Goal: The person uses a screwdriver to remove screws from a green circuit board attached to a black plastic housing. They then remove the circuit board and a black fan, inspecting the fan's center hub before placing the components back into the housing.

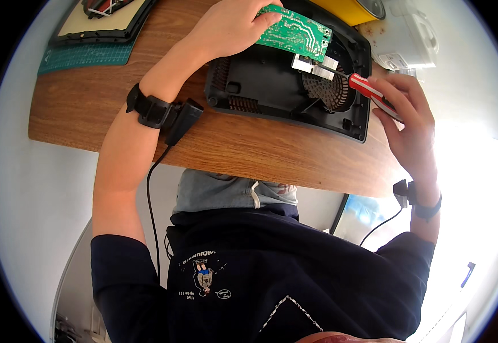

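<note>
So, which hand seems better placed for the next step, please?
Probably the right hand, holding the red-handled screwdriver toward the silver metal parts; the left hand grips the green rectangular circuit board.

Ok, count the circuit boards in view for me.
1: the green circuit board, held in the left hand over the black plastic housing, near the screwdriver in the right hand. Any beneath it would be hidden.
</note>
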A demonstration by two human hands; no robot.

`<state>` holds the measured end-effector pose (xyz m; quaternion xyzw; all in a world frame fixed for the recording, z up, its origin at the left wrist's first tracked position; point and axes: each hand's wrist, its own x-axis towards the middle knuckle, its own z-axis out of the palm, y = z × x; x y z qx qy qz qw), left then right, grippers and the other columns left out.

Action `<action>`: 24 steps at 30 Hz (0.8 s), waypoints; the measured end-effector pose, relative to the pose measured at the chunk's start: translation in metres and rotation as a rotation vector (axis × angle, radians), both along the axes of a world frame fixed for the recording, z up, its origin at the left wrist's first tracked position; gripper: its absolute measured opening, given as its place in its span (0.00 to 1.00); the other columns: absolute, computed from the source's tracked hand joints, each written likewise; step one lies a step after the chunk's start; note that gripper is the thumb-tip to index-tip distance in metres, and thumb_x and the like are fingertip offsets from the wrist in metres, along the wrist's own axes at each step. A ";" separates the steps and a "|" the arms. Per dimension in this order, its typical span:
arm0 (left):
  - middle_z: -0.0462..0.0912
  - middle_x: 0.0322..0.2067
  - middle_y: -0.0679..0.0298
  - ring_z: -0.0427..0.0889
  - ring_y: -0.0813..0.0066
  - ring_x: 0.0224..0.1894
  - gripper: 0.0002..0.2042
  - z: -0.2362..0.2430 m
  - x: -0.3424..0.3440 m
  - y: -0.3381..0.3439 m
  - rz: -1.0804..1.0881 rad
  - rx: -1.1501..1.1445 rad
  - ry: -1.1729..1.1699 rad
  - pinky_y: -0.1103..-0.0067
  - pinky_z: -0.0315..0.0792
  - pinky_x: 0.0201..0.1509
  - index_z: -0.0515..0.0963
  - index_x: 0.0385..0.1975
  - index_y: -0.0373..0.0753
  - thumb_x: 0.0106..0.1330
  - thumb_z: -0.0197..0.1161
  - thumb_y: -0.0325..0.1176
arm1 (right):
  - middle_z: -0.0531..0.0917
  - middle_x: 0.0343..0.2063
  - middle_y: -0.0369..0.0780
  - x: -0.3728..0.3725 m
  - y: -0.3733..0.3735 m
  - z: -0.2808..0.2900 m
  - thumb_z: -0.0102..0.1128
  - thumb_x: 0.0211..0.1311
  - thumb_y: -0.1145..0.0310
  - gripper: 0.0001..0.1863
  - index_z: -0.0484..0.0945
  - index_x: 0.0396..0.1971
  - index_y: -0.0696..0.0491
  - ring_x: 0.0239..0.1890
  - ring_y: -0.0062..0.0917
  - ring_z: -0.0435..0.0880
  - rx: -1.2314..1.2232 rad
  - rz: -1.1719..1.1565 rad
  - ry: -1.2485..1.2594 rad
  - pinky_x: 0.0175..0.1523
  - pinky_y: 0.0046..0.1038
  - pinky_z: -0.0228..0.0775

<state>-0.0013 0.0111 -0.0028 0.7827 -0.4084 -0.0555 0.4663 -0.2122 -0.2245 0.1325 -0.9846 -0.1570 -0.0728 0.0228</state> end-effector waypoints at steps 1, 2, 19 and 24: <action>0.83 0.27 0.51 0.83 0.53 0.30 0.13 0.000 0.000 0.001 0.000 -0.008 -0.004 0.63 0.74 0.36 0.77 0.50 0.34 0.76 0.57 0.37 | 0.82 0.44 0.39 0.000 0.005 0.000 0.73 0.58 0.72 0.26 0.81 0.59 0.45 0.39 0.32 0.84 -0.002 -0.077 -0.009 0.43 0.30 0.80; 0.83 0.28 0.51 0.83 0.52 0.31 0.13 -0.001 0.000 0.001 -0.001 -0.016 -0.009 0.63 0.74 0.36 0.77 0.50 0.34 0.76 0.57 0.37 | 0.82 0.43 0.38 -0.002 0.012 0.001 0.73 0.56 0.74 0.26 0.82 0.58 0.45 0.39 0.31 0.84 -0.005 -0.153 -0.018 0.43 0.30 0.80; 0.84 0.31 0.50 0.84 0.49 0.33 0.15 -0.001 -0.001 0.003 -0.005 -0.039 -0.058 0.60 0.75 0.38 0.77 0.53 0.35 0.77 0.56 0.39 | 0.82 0.43 0.39 -0.001 0.003 0.008 0.75 0.54 0.71 0.30 0.79 0.60 0.46 0.39 0.34 0.85 -0.033 -0.053 0.018 0.42 0.32 0.79; 0.85 0.31 0.50 0.84 0.50 0.33 0.15 0.003 0.000 0.004 -0.009 0.030 0.029 0.61 0.75 0.37 0.76 0.53 0.35 0.77 0.56 0.38 | 0.81 0.42 0.40 -0.003 0.013 0.013 0.70 0.58 0.77 0.29 0.79 0.61 0.46 0.39 0.34 0.85 -0.082 -0.151 0.007 0.42 0.31 0.80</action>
